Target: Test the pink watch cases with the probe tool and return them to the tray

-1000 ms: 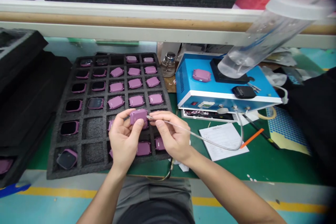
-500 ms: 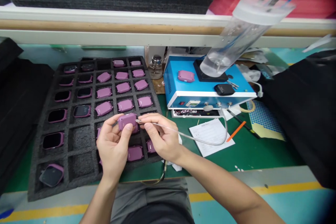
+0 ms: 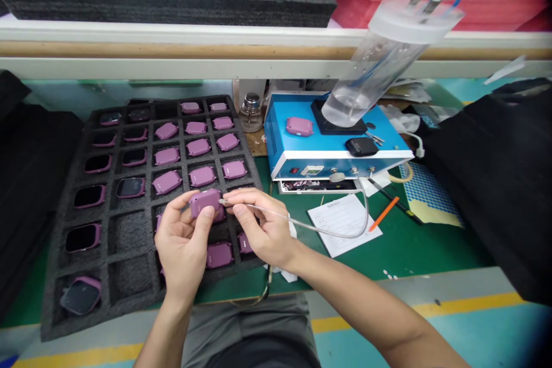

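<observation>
Between its thumb and fingers, my left hand (image 3: pixel 183 241) holds a purple watch case (image 3: pixel 205 201) above the foam tray. My right hand (image 3: pixel 261 224) pinches the tip end of a clear thin tube (image 3: pixel 302 222), with the metal tip at the right edge of the case; whether they touch is too small to tell. The tube curves back to the front of a blue machine (image 3: pixel 280 126). Under both hands lies the black foam tray (image 3: pixel 110 276), its compartments holding purple watch cases, some with dark screens up.
On the machine stand a tilted clear cylinder (image 3: pixel 375 63), a purple case (image 3: pixel 299 126) and a black case (image 3: pixel 361 146). A glass jar (image 3: pixel 250 114) is left of it. A paper sheet (image 3: pixel 336 215) and orange stick (image 3: pixel 384 214) lie right of my hands. Black foam flanks both sides.
The whole view has shifted slightly, so the tray and machine appear a little further left. Both hands keep the same hold on the case and the tube.
</observation>
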The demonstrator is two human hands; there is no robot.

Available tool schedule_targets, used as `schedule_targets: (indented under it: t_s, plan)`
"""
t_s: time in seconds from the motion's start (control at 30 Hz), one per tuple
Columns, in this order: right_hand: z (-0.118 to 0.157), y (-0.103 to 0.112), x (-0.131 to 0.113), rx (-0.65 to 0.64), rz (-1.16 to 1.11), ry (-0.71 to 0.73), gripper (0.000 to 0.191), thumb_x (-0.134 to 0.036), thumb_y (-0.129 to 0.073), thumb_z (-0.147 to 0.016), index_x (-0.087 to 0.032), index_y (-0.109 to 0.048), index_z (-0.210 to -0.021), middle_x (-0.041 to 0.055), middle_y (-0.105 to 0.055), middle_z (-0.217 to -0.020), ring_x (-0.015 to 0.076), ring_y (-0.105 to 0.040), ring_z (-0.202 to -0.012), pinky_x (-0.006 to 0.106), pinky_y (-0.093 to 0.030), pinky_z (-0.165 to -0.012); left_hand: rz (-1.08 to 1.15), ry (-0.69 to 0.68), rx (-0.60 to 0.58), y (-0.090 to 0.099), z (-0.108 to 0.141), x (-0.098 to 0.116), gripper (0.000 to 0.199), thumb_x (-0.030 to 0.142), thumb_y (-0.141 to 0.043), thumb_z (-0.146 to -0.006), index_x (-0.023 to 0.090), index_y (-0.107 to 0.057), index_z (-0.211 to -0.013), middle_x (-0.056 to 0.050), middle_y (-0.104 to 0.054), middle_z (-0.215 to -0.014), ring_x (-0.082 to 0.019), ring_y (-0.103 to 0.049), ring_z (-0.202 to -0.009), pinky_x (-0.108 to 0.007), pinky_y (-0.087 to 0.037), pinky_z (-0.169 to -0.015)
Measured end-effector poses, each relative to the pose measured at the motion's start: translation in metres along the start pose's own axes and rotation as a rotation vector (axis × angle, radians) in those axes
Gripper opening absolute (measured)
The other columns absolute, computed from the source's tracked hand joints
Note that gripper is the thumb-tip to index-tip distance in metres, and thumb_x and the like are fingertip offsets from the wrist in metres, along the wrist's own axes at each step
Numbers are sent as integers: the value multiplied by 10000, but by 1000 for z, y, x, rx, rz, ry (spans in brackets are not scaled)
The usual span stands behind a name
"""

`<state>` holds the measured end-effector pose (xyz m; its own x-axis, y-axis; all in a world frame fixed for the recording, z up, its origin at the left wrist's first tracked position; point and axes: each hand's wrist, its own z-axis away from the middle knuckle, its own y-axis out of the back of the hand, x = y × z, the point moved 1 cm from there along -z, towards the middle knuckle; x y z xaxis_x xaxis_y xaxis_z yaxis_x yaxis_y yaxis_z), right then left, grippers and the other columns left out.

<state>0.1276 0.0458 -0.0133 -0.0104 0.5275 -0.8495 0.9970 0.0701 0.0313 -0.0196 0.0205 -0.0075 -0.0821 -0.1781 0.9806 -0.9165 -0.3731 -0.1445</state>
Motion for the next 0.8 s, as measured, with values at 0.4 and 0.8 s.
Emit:
schedule_targets:
  t_s: [0.4, 0.8]
  plan:
    - [-1, 0, -1, 2, 38, 25, 162, -191, -586, -1012, -229, -735, -1064, 66, -804, -1073, 171, -775, -1022, 331, -676, -892, -8, -7, -1, 1, 1, -1, 357, 274, -848, -860, 193, -698, -1174, -38, -810, -1025, -145, -795, -864, -217, -637, -853]
    - [1, 2, -2, 0, 37, 40, 167, -174, -596, -1005, -241, -737, -1065, 60, -803, -1056, 177, -773, -1018, 333, -671, -879, -60, 26, -19, 2, 4, 6, 387, 318, -836, -856, 182, -663, -1175, -69, -799, -1060, -181, -790, -914, -275, -636, -869]
